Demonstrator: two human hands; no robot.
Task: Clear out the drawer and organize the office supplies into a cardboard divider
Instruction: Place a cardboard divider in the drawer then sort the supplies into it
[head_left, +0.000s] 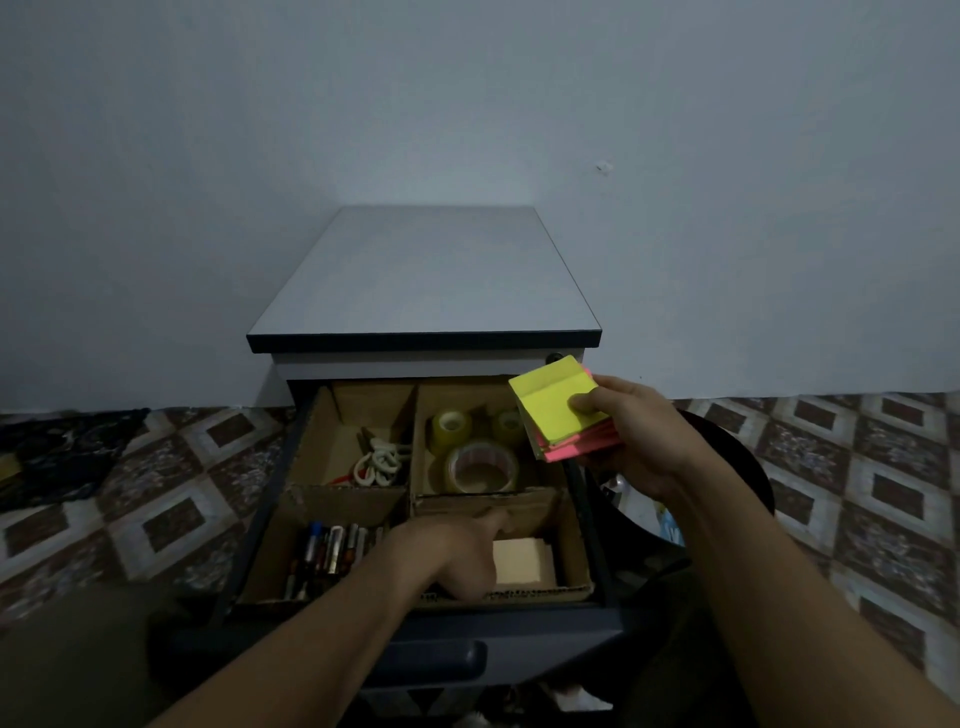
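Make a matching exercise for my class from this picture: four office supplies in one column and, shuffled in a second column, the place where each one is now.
Things
1. scissors
2. tape rolls
3. pens
4. sticky notes

Places
A. near-left compartment
B. right hand
C. far-left compartment
D. far-right compartment

Pairs: 1-C, 2-D, 3-A, 4-B

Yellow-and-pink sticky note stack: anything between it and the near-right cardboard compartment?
Yes. The left hand occupies that compartment beside a pale square note pad. The right hand holds the stack higher up; nothing else visible intervenes.
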